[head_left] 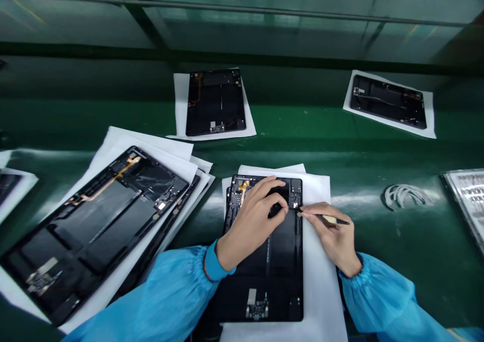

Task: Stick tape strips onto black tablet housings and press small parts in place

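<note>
An opened tablet [285, 261] lies upright on white sheets in front of me, its inside facing up. My left hand [251, 216] rests over its upper part, index finger and thumb curled together in a pinch; whatever is between them is hidden. At the tablet's upper right edge, my right hand [333, 236] grips a slim tool with a cream and black handle [331, 220]. Its dark tip reaches the corner by a small silvery part [295, 205]. Orange flex cable [244, 185] shows left of my left hand's fingers. A small circuit board [257, 309] sits at the tablet's bottom.
To the left, another opened tablet [102, 221] tops a stack layered with white sheets [177, 148]. Farther back lie two more, one at centre [215, 102] and one at right [389, 102]. White curved strips [406, 195] and a clear-covered tray [467, 201] lie on the right.
</note>
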A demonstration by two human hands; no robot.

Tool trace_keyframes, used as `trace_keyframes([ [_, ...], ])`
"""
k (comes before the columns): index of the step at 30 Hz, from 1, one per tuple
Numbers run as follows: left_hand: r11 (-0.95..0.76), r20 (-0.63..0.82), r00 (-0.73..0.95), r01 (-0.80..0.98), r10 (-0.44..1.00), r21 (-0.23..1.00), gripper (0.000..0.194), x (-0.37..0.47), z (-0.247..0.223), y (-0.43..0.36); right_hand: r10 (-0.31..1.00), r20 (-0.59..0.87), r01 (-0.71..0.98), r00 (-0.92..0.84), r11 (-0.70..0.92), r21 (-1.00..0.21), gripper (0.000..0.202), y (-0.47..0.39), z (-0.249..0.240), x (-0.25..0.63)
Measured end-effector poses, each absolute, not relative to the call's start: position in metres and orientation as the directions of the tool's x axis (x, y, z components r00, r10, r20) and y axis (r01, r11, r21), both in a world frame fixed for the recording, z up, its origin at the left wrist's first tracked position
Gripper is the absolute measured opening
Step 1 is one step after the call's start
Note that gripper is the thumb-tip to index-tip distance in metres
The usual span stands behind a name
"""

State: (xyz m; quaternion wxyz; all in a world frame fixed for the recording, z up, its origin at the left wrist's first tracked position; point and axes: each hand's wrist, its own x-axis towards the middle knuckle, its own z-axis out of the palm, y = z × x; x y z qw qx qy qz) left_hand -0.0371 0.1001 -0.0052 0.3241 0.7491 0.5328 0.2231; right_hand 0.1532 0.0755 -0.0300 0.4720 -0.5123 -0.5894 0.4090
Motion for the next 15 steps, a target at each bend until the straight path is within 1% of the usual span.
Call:
trace_keyframes([
  [5,-0.216,-0.015,0.328,0.655,0.944,0.724,0.012,-0.037,-0.006,0.1,0.993,0.119,0.284,0.007,0.112,-0.952,0.007,0.071,-0.031,0.164],
  [8,-0.225,0.002,0.326,0.648,0.945,0.727,0.012,-0.036,-0.008,0.099,0.993,0.12,0.296,0.012,0.111,-0.949,0.005,0.069,-0.033,0.167],
  [15,-0.251,0.05,0.316,0.64,0.948,0.726,0.01,-0.033,-0.011,0.098,0.977,0.204,0.319,0.054,0.177,-0.931,0.008,0.065,-0.036,0.167],
])
